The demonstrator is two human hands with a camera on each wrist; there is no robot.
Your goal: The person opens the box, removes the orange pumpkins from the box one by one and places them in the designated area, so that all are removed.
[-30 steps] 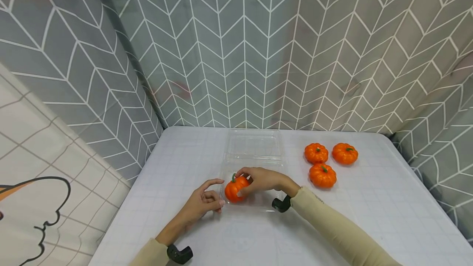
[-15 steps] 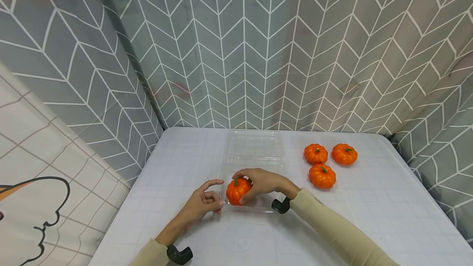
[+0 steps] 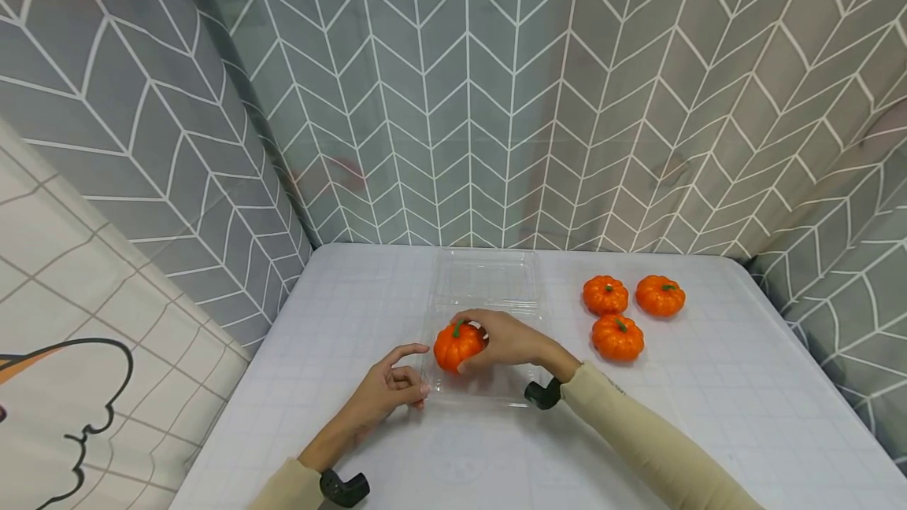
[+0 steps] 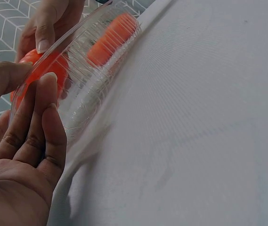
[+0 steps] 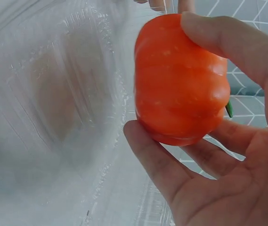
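Observation:
My right hand [image 3: 505, 339] grips a small orange pumpkin [image 3: 457, 347] with a green stem, over the left side of a clear plastic clamshell box [image 3: 453, 398]. In the right wrist view, the thumb and fingertips hold opposite sides of the pumpkin [image 5: 178, 80], its stem facing the palm. My left hand [image 3: 392, 388] is at the box's near left corner. In the left wrist view, its thumb and bent fingers [image 4: 46, 101] pinch the box's rim, with the pumpkin [image 4: 53, 70] seen behind. The box's lid [image 3: 485, 274] lies folded open toward the back.
To the right of the box, three more orange pumpkins sit close together: one at back left [image 3: 605, 294], one at back right [image 3: 660, 295] and one in front [image 3: 618, 338]. A white cloth covers the table [image 3: 368, 282]. A patterned grey curtain [image 3: 482, 140] hangs behind.
The pumpkin in my right hand shifted slightly toward the front of the box, then moved back and up. My left hand has stayed in place at the box's edge.

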